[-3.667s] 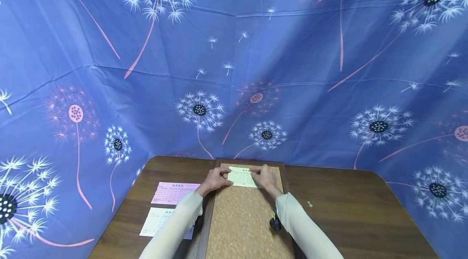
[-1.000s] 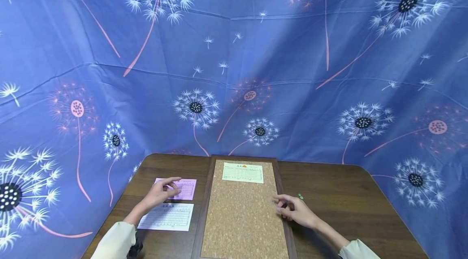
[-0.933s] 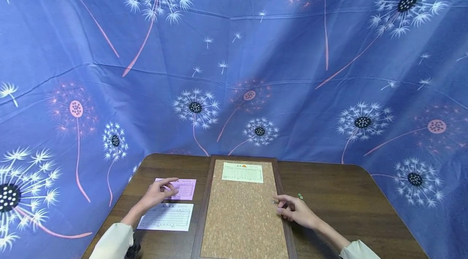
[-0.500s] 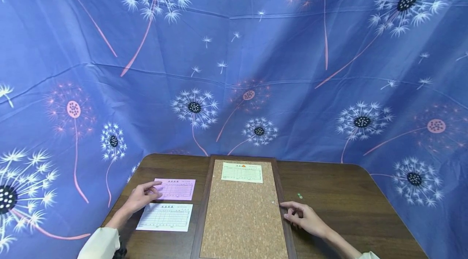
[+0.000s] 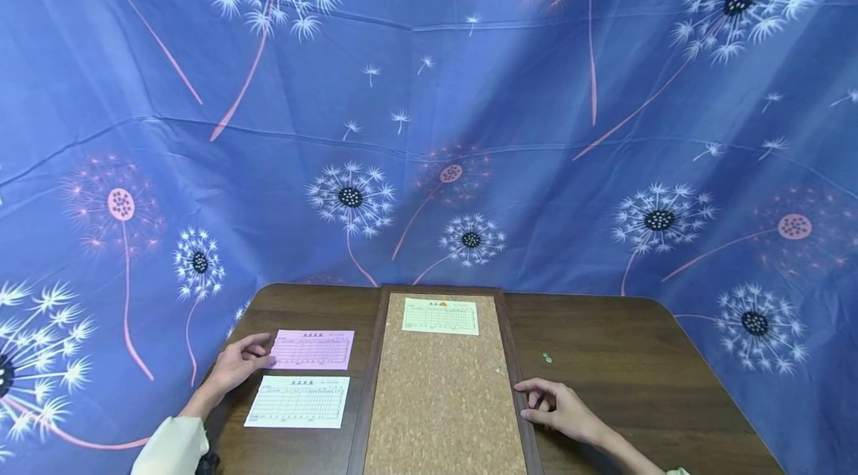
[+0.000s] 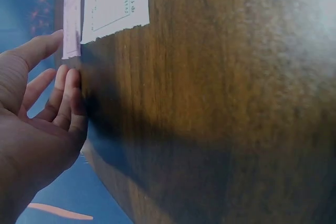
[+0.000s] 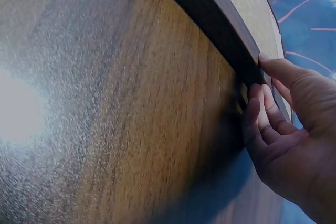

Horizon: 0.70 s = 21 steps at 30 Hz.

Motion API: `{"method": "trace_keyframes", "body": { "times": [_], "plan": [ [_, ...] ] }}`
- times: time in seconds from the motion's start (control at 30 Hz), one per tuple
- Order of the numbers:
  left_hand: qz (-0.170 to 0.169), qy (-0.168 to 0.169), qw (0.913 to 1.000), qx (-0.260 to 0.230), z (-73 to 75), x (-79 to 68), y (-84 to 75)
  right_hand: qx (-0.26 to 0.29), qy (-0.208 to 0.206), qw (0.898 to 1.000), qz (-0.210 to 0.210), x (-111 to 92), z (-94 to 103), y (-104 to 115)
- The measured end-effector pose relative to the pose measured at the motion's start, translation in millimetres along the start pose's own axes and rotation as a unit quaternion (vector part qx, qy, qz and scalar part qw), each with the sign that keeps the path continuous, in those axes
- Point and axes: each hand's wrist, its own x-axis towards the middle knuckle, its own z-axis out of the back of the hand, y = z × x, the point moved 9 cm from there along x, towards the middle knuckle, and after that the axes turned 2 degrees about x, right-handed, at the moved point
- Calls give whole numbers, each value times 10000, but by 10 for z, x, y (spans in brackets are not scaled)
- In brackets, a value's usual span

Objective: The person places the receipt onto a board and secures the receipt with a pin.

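Since about a second ago, your left hand [image 5: 237, 367] has slid leftward off the pink slip [image 5: 311, 350], so its fingertips, then over the printed face, are now at the slip's left edge. Your right hand [image 5: 563, 412] has eased down a little along the right side of the board's frame [image 5: 531, 449].

That pink slip lies flat at the lower left of the frame, on the worktop [image 5: 623, 371], above the white slip [image 5: 297, 402] and left of the cork board [image 5: 439, 400]. Its long axis runs left to right, and it stretches away to the right of your left hand, which is much the nearer; your right hand is well apart, across the board. Any pick-up would seem to turn on that short left edge, with thumb and fingers beside it. Left thumb and fingers stand apart, tips touching or just beside the paper; you can't tell which. Your right fingers are loosely bent, resting against the wood rather than clamped.

At the board's top lies the green slip [image 5: 440, 316], with an orange piece [image 5: 443, 304] at its upper edge.
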Motion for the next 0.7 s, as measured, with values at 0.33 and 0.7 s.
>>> {"method": "trace_keyframes", "body": {
  "times": [0.33,0.7],
  "plan": [
    [-227,48,9979,611,-51,194,-7,122,73,9998,-116,-21,-1,-66],
    [-539,222,9915,1160,-84,303,-140,229,33,9995,-214,-30,1,-99]
  ]
}}
